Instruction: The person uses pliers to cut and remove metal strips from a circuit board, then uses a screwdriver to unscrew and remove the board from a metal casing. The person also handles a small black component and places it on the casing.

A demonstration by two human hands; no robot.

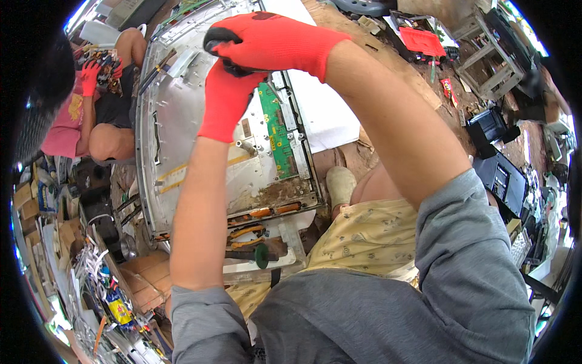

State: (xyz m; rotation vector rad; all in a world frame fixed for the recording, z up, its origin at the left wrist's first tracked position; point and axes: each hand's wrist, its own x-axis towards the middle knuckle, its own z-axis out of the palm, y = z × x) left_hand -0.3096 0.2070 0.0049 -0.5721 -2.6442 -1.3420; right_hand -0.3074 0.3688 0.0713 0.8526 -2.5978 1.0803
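Note:
My left hand [227, 100] and my right hand [276, 43] wear red gloves with black palms. They meet above the upper part of a large metal panel [194, 130], like the back of a flat screen. The right hand lies over the left, its fingers curled in. Both look closed, but what is between them, if anything, is hidden by the gloves. A long green circuit board [276, 136] runs along the panel's right side, below the hands. Rusty brown dirt covers the panel's near right corner.
A dark-handled tool [157, 71] lies across the panel's left edge. Orange-handled tools and a green-ended tool [261, 256] sit in a clear tray near my lap. At left, another person's gloved hand [90, 77] holds a circuit board [108, 68]. A wooden stool [488, 60] stands far right.

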